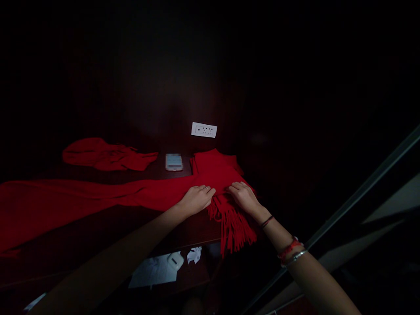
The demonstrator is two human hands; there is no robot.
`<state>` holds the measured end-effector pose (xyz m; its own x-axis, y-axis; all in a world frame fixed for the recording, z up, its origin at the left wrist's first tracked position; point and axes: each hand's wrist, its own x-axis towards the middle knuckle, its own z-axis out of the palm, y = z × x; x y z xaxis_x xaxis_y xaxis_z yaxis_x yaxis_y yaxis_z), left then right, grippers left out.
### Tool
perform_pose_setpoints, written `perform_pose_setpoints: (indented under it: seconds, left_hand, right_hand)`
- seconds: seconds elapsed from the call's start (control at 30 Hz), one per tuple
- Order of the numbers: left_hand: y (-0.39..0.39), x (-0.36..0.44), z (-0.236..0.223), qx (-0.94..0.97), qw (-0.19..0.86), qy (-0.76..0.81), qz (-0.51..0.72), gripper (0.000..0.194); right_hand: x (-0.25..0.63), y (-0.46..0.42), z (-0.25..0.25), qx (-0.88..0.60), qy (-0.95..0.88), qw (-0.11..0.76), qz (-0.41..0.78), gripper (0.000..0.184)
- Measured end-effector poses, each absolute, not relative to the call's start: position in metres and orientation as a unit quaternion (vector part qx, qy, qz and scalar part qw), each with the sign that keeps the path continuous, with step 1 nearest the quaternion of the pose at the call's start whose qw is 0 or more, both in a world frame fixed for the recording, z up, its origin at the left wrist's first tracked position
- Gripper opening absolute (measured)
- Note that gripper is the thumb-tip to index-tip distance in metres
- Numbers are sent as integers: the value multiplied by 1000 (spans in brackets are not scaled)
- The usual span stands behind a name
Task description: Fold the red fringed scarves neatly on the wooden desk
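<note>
A long red scarf (82, 199) lies stretched across a dark table from the left edge to the middle. Its fringed end (234, 227) hangs over the table's front edge. My left hand (197, 199) rests on the scarf with its fingers curled, pinching the cloth near the fringe. My right hand (243, 197) lies on the same end just to the right, fingers bent down into the fabric. A folded part of red cloth (215, 168) lies just behind both hands. Bracelets circle my right wrist.
A second red cloth (108, 156) lies bunched at the back left. A small pale card (173, 162) sits mid-table and a white wall socket (204, 130) is behind it. White papers (157, 270) lie on a lower shelf. A slanted frame (361, 192) runs at the right. The room is very dark.
</note>
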<state>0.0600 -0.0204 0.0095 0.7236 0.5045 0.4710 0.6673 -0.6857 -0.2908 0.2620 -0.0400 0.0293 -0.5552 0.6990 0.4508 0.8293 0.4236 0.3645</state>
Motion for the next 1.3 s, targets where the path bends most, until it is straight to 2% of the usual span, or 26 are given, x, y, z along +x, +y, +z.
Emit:
perform_pose_setpoints:
  seconds: [0.43, 0.63, 0.8, 1.1, 1.3]
  left_hand:
    - [-18, 58, 14, -910, 238, -299, -159, 11]
    - [-23, 58, 19, -915, 228, -299, -143, 17]
    - [-26, 62, 11, -923, 214, -300, -111, 15]
    - [-27, 63, 14, -913, 221, -310, -148, 16]
    - [-29, 63, 11, -927, 206, -293, -110, 15]
  right_hand:
    - [260, -50, 28, -418, -837, 78, -345, 17]
    - [258, -59, 23, -397, -820, 95, -402, 22]
    - [259, -56, 13, -423, -829, 69, -358, 17]
    - [273, -52, 24, -464, -821, 150, -296, 19]
    - [274, -54, 18, -447, -843, 95, -284, 17]
